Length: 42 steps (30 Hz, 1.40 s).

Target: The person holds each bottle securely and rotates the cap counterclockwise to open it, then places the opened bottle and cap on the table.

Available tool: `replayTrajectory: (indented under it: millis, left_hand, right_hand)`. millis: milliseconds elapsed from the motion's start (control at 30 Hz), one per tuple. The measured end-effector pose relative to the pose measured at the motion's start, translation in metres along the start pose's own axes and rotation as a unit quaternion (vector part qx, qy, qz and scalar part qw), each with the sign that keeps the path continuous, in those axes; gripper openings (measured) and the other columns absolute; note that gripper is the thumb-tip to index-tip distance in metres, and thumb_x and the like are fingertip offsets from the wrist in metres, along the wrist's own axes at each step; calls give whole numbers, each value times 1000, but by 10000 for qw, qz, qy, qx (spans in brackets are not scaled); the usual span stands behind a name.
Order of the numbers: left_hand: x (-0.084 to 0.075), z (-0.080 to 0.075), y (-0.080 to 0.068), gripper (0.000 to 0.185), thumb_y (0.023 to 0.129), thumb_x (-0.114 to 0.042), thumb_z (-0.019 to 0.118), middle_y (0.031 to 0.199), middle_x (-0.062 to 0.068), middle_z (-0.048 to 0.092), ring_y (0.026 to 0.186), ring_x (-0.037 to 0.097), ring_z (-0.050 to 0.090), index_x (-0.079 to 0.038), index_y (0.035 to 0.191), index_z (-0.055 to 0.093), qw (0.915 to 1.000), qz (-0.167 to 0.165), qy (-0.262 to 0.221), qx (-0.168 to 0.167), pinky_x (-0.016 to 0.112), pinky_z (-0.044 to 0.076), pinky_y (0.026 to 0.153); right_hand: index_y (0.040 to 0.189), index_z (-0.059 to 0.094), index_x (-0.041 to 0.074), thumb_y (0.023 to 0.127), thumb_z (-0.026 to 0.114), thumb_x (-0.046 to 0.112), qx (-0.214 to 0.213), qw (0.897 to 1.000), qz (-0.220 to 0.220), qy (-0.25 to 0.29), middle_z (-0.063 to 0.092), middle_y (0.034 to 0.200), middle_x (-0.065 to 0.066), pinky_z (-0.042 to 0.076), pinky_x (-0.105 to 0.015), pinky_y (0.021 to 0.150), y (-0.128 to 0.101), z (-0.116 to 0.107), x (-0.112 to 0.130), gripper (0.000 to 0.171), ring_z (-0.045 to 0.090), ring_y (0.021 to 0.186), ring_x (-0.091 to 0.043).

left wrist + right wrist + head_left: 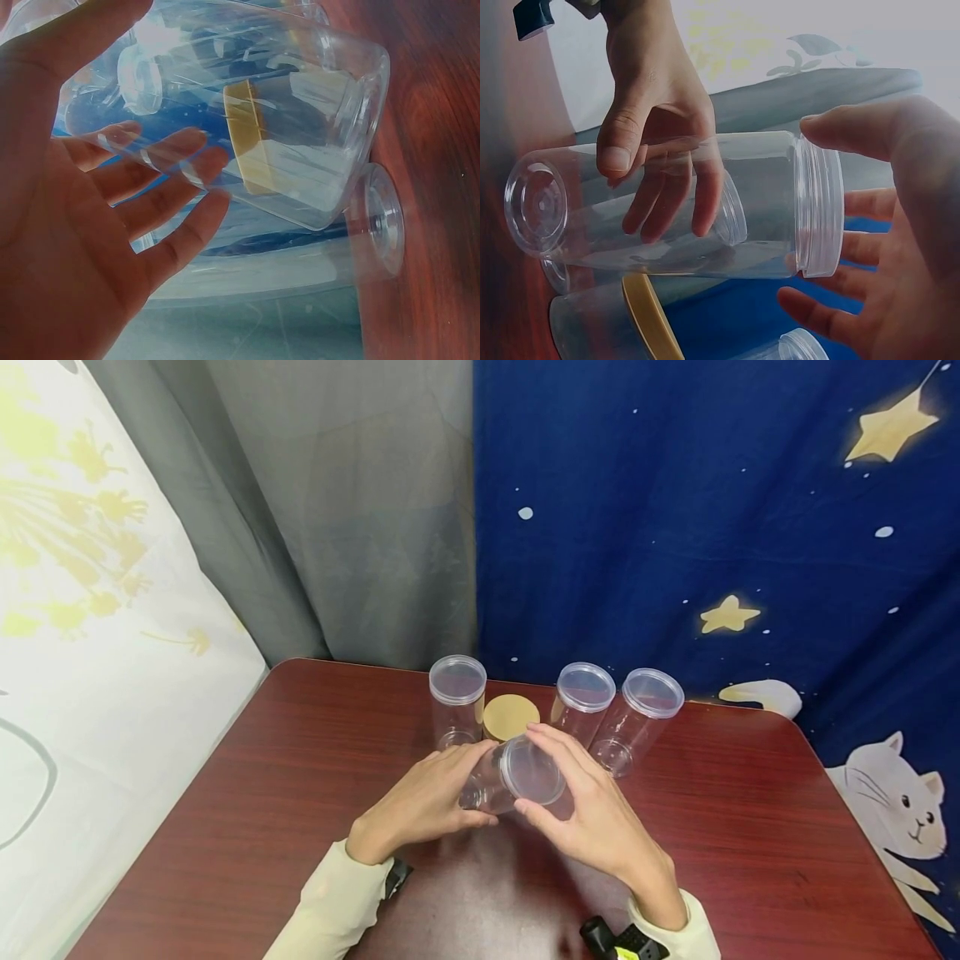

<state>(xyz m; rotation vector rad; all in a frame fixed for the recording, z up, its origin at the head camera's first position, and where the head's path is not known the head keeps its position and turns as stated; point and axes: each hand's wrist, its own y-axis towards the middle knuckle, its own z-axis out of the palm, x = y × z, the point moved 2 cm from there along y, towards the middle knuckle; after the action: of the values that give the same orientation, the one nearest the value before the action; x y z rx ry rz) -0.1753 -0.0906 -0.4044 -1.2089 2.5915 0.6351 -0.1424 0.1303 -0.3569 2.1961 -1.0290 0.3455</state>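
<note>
A clear plastic jar (487,783) leans sideways off the table between my hands, its transparent lid (532,773) toward the right. My left hand (412,802) holds the jar's body, thumb on one side and fingers on the other, as the right wrist view shows. At the lid end, my right hand (600,818) grips the rim between thumb and fingers. Through the clear wall, in the left wrist view, a gold lid (247,139) shows behind. No contents are visible in the held jar (765,199).
Behind the hands stand a lidded clear jar (457,685), a jar with a gold lid (512,717), and two more clear jars, one nearer (585,689) and one farther right (651,697). All are on the reddish wooden table (315,743). Curtains (360,527) hang along its back edge.
</note>
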Motion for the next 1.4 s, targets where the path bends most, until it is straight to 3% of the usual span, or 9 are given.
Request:
replayTrajectory:
  millis: [400, 767, 933, 1200, 1400]
  left_hand:
    - [0, 1, 0, 93, 70, -51, 86, 131, -1, 61, 118, 14, 58, -14, 144, 44, 10000, -19, -52, 46, 41, 48, 98]
    - [0, 0, -1, 93, 70, -50, 86, 130, -1, 61, 118, 14, 58, -15, 144, 44, 9999, -61, -111, 46, 42, 48, 99]
    - [0, -1, -1, 92, 70, -51, 86, 130, -2, 61, 118, 13, 58, -17, 145, 44, 9999, -101, -101, 48, 41, 48, 98]
    - [0, 0, 0, 89, 70, -50, 86, 127, -5, 61, 113, 11, 58, -20, 143, 45, 9999, -139, -35, 23, 39, 49, 94]
    - [1, 0, 1, 90, 70, -52, 85, 127, -6, 61, 114, 10, 57, -21, 144, 43, 9998, -182, 0, 50, 38, 48, 95]
  right_hand:
    - [148, 42, 18, 82, 76, 22, 126, 9997, -130, 161, 41, 154, -2, 35, -32, 112, -1, 0, 0, 75, 39, 141, -19]
    - [147, 44, 16, 81, 78, 27, 155, 9996, -139, 207, 38, 156, -2, 34, -36, 113, 0, 1, -1, 75, 36, 143, -20]
    - [146, 45, 18, 80, 80, 36, -89, 9999, 3, 78, 37, 156, 0, 39, -45, 108, 0, 0, 0, 77, 38, 141, -19]
    - [141, 52, 14, 77, 81, 48, -716, 9957, 200, -556, 52, 138, -3, 45, -43, 99, 0, 0, -4, 78, 51, 125, -22]
    - [143, 51, 16, 75, 80, 55, -780, 9932, 336, -797, 53, 135, -3, 50, -46, 92, 0, 0, -2, 83, 54, 119, -21]
